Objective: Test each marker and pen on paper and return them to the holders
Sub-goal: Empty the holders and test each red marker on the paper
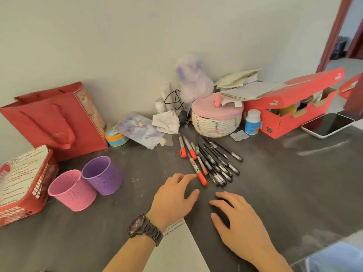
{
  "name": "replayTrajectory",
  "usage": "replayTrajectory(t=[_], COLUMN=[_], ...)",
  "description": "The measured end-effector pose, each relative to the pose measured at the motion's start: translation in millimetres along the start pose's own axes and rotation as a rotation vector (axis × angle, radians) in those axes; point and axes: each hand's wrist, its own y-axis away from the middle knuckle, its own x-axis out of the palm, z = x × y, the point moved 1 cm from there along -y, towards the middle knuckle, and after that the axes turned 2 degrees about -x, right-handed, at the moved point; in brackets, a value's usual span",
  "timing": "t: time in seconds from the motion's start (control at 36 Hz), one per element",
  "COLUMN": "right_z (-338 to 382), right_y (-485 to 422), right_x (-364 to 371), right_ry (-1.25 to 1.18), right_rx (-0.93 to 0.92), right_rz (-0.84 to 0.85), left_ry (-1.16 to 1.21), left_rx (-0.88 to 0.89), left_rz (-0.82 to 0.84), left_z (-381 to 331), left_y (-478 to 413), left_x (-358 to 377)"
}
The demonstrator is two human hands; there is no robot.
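**Two bare hands beside a row of markers and pens on a dark counter**

Seen from a head camera looking down at a grey counter. The left hand, with a dark wristwatch, lies with its fingers straight and spread, gripping nothing. Its index fingertip reaches the red-capped marker; whether it touches is unclear. The right hand hovers low just to the right, fingers relaxed and slightly spread, holding nothing.

The markers and pens lie loose on the counter just beyond the hands. Several have red caps and most are black, and they lie side by side in a slanting row. A white sheet of paper lies under the left wrist at the near edge.

To the left stand two perforated holders touching each other, the pink holder nearer and the purple holder behind it. Neither shows any pens.

Along the wall sit a red gift bag, a woven basket with a pink lid, a small white bottle, a red shoe box and a phone lying flat.
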Motion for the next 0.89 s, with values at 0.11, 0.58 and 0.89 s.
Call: replayTrajectory(t=[0.11, 0.58, 0.89], right_z=[-6, -7, 8], right_y=[0, 0, -4], right_x=[2, 3, -8], right_ry=[-0.066, -0.077, -0.016], right_rx=[0.004, 0.009, 0.052], right_rz=[-0.019, 0.001, 0.059], left_ry=[-0.115, 0.048, 0.729], left_rx=[0.102, -0.245, -0.393], left_rz=[0.007, -0.06, -0.263], left_z=[-12, 24, 34], left_y=[-14, 22, 138], left_x=[10, -13, -26])
